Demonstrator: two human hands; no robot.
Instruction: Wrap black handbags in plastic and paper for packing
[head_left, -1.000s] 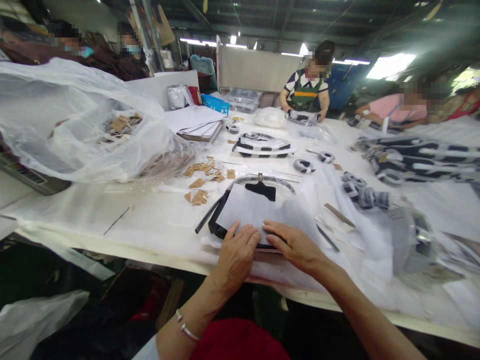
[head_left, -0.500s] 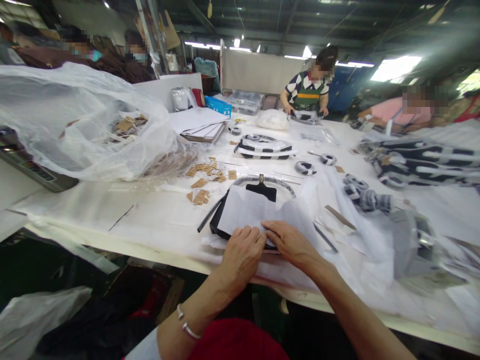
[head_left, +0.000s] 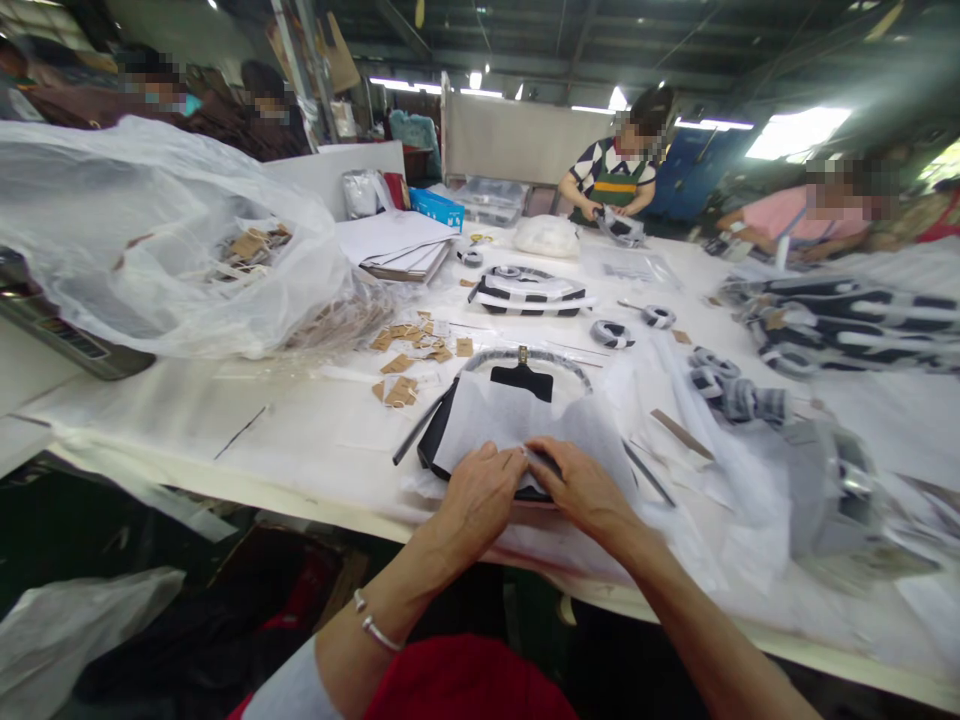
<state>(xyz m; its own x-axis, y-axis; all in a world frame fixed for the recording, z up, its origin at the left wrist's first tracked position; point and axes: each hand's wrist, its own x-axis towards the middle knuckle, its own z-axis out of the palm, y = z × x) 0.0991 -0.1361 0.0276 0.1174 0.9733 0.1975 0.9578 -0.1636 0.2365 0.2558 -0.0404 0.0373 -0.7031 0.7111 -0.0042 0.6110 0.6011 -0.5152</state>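
Note:
My left hand (head_left: 480, 500) and my right hand (head_left: 577, 490) lie close together on a sheet of white tissue paper (head_left: 510, 420), their fingers gathering its near edge. The tissue covers most of a flat black item (head_left: 435, 450) with a curved, striped rim (head_left: 525, 358) and a black tab (head_left: 521, 382) at its far side. The item's near part is hidden by the paper and my hands. A thin black rod (head_left: 418, 428) lies beside its left edge.
A large clear plastic bag (head_left: 150, 230) holds kraft tags, and more kraft tags (head_left: 401, 365) lie on the white-covered table (head_left: 225, 400). Black-and-white striped pieces (head_left: 529, 292) and rolls (head_left: 739, 400) lie further along. A co-worker (head_left: 611, 180) handles a piece across the table.
My hands have drawn closer together, and the tissue's near edge is now gathered between them. The co-worker across the table has lifted a piece higher.

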